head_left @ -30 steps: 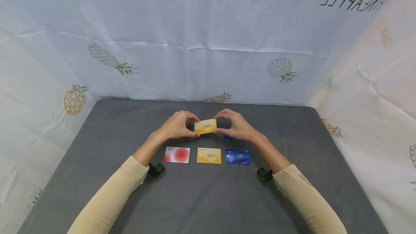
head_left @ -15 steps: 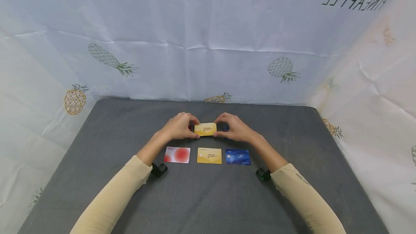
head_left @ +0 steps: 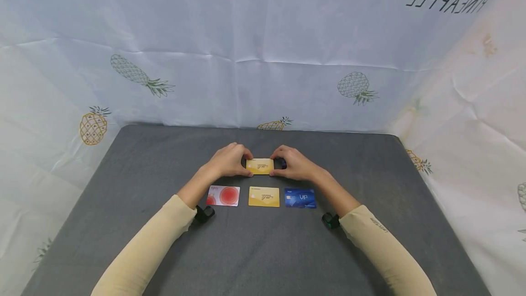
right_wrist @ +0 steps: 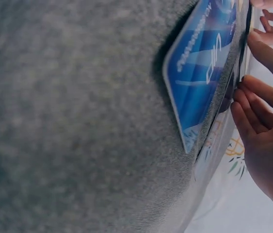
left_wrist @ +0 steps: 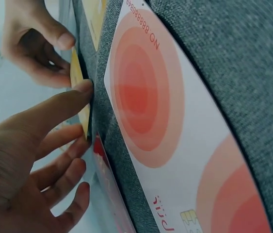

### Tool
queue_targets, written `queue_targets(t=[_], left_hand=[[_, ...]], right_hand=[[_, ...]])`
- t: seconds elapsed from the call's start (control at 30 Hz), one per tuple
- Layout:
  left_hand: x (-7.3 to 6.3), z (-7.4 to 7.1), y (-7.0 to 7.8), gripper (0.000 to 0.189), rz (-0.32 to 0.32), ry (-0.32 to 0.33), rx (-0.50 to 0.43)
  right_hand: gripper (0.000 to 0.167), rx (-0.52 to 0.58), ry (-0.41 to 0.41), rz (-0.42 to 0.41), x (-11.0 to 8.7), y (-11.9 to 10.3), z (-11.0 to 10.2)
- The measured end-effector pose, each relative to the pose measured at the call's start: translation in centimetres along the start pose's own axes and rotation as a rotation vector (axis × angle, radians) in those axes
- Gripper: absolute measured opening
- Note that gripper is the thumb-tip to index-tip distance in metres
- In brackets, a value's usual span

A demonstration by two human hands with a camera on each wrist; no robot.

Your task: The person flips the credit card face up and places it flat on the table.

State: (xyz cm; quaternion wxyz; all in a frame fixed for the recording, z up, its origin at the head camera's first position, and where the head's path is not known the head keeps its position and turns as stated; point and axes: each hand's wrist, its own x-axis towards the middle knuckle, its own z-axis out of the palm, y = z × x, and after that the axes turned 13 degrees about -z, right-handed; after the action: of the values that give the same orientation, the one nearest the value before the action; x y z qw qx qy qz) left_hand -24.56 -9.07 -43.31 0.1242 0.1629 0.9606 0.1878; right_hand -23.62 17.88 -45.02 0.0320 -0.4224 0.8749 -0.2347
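Behind a row of cards, my two hands hold a yellow card point(head_left: 260, 166) by its short ends. My left hand point(head_left: 230, 161) pinches one end between thumb and fingers, and my right hand point(head_left: 296, 163) pinches the other. In the left wrist view the held card point(left_wrist: 77, 73) is seen nearly edge-on, low over the cloth; whether it touches is unclear. In front lie a white card with red circles point(head_left: 223, 195), a second yellow card point(head_left: 264, 197) and a blue VIP card point(head_left: 300, 198). A red-patterned card point(left_wrist: 108, 177) lies behind my left fingers, a dark blue one point(right_wrist: 227, 93) behind my right fingers.
Dark grey cloth point(head_left: 246, 250) covers the table, whose far edge meets a white curtain point(head_left: 263, 90) printed with pineapples. A black strap piece point(head_left: 204, 214) shows at my left wrist and another point(head_left: 330, 220) at my right.
Both hands have come down and slightly nearer with the yellow card, which has levelled from a slight slant. The front row of cards has not moved.
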Motion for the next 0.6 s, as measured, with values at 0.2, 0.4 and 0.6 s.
queue_targets(t=[0.2,0.4,0.6], left_hand=[[-0.08,-0.04,0.39,0.048,-0.01,-0.006,0.016],[0.01,0.05,0.56,0.05,-0.014,-0.012,0.017],[-0.02,0.19,0.43,0.052,0.001,-0.012,0.006]], right_hand=[[0.043,-0.006,-0.017,-0.011,0.23,-0.37,0.09],[0.043,-0.008,-0.012,-0.005,0.23,-0.43,0.23],[0.044,0.001,-0.01,0.01,0.18,-0.39,0.28]])
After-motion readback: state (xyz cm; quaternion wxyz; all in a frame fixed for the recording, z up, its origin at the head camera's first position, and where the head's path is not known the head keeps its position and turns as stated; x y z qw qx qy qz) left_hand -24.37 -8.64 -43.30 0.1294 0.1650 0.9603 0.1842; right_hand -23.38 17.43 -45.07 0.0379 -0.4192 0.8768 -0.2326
